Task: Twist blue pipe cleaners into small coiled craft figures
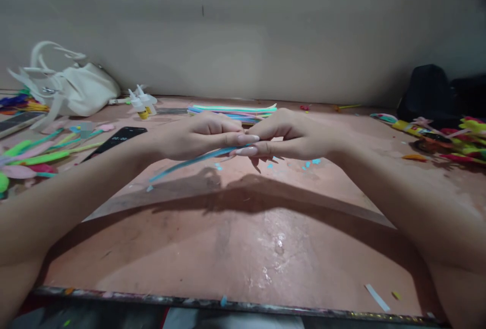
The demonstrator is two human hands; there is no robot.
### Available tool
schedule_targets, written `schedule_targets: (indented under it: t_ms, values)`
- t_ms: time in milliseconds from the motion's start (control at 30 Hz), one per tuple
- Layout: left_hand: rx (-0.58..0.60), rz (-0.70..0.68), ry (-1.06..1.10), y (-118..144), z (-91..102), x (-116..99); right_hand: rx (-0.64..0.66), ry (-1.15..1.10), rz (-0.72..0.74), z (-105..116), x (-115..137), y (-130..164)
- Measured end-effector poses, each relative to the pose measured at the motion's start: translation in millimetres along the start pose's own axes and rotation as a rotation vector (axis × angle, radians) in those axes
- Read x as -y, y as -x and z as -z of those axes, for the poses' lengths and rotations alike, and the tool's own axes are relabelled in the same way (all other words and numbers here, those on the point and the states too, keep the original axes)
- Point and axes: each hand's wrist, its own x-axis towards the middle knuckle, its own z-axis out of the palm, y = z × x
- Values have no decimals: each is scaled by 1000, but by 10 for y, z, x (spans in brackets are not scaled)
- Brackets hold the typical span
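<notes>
at the frame's centre your left hand and right hand both pinch 1 blue paper strip, held above the table so it hangs free.

Soft, fairly dim light falls from above and ahead, casting broad shadows of both arms toward the viewer across the table, where a wet patch glints. The wide lens bends the edges; clutter at left and right blurs, and the corners darken.
</notes>
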Motion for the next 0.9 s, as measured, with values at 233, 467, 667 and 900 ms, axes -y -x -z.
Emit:
schedule_targets:
  t_ms: [233, 467, 667, 900]
  values:
    - [-87, -103, -158, -8, -21, 47, -125, -26, 55, -23, -113, -10]
    - [-192, -133, -259, -26, -32, 153, -108, 128, 65, 4, -64, 5]
    - [-370, -179, -293, -25, -75, 189, -123, -14, 20, -25, -74, 9]
    - [-610, -171, -275, -28, -208, 275, -320, -178, -16, -164, -77, -35]
